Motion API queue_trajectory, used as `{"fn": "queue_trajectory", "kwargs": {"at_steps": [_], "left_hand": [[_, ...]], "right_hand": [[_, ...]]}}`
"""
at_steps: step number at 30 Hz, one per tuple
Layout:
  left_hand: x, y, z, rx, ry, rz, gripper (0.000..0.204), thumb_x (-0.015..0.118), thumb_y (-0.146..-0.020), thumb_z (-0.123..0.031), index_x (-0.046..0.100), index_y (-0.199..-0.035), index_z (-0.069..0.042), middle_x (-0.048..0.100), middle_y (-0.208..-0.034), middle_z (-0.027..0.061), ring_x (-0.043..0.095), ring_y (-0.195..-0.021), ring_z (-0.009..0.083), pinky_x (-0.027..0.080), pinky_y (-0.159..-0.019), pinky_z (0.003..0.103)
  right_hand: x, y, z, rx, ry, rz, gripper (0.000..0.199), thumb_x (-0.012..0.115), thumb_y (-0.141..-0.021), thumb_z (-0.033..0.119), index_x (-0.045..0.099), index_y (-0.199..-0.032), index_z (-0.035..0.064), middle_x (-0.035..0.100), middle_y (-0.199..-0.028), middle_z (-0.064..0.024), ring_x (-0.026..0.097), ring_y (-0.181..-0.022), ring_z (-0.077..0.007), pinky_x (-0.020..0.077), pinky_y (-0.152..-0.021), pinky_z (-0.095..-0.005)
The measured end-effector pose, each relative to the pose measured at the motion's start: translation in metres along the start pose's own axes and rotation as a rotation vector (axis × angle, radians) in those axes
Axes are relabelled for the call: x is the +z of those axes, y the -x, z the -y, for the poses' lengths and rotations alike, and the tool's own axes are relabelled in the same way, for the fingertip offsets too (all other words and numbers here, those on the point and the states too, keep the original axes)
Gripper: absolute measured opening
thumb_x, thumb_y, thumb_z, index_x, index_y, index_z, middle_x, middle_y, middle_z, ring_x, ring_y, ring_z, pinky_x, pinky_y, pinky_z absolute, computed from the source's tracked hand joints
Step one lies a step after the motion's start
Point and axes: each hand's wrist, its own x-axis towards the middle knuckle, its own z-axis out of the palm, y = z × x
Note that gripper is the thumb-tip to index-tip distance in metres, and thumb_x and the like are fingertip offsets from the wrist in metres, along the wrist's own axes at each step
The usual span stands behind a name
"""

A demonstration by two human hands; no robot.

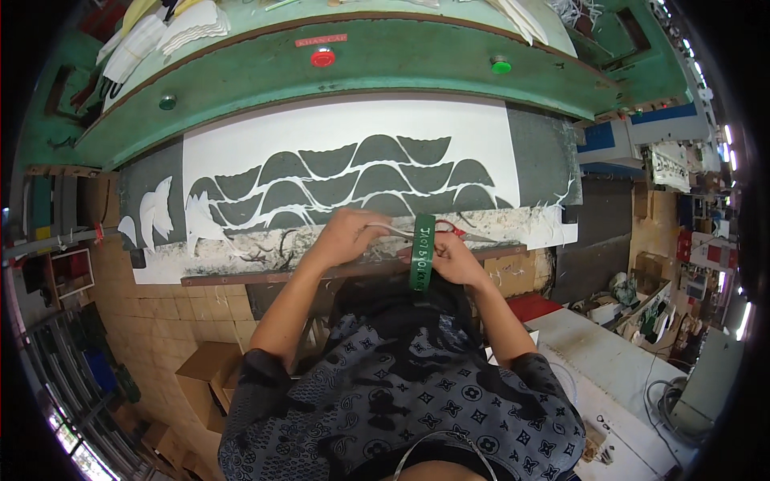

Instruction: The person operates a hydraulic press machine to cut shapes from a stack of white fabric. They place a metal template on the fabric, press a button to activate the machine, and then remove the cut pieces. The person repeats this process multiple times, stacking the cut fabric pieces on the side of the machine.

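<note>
While the left hand pinches a white strip, the right hand clasps red-handled scissors just beyond; the strip runs sideways between both grips.

I'm seeing a red round push button and a green round push button sitting on the curved green metal machine beam; brown cardboard boxes are lying on the tan tiled floor at lower left.

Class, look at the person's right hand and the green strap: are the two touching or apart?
Touching. The head view shows the right hand closed around the green strap, whose lower end hangs from it.
</note>
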Motion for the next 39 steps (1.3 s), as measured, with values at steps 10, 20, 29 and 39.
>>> {"fn": "queue_trajectory", "kwargs": {"at_steps": [10,20,29,39], "left_hand": [[-0.111,0.036,0.116,-0.575,-0.800,-0.410,0.043,0.078,-0.092,-0.034,0.073,-0.123,-0.005,0.066,-0.131,0.0246,0.061,-0.128,0.0354,0.046,-0.103,0.050],[0.106,-0.176,0.018,-0.310,-0.664,-0.306,0.082,0.085,-0.084,-0.030,0.047,-0.154,-0.011,0.045,-0.154,0.0281,0.043,-0.144,0.0452,0.036,-0.119,0.052],[0.198,-0.222,0.072,-0.147,-0.430,-0.759,0.034,0.083,-0.082,-0.011,0.074,-0.115,-0.003,0.074,-0.108,0.0183,0.067,-0.107,0.0396,0.051,-0.095,0.047],[0.201,-0.212,0.088,-0.146,-0.332,-0.858,0.036,0.087,-0.078,-0.010,0.078,-0.112,-0.005,0.075,-0.099,0.0159,0.064,-0.093,0.0347,0.053,-0.086,0.044]], "right_hand": [[-0.158,0.033,-0.030,0.260,-0.383,-0.448,0.031,0.055,-0.109,0.009,0.059,-0.134,-0.0085,0.074,-0.117,-0.0182,0.074,-0.105,-0.0248,0.0612,-0.087,-0.0348],[-0.229,-0.087,-0.055,0.149,-0.778,-0.581,0.034,0.060,-0.109,0.016,0.054,-0.123,-0.0144,0.062,-0.129,-0.0329,0.066,-0.124,-0.0396,0.0573,-0.108,-0.0456],[-0.272,-0.070,-0.061,-0.382,0.953,-0.806,0.061,0.088,-0.079,0.021,0.067,-0.134,0.0071,0.069,-0.130,-0.0221,0.062,-0.128,-0.0383,0.0418,-0.114,-0.0528],[-0.273,-0.092,-0.104,-0.514,1.008,-0.849,0.061,0.088,-0.082,0.031,0.068,-0.132,0.0034,0.071,-0.129,-0.0226,0.065,-0.126,-0.0367,0.0362,-0.119,-0.0555]]}}
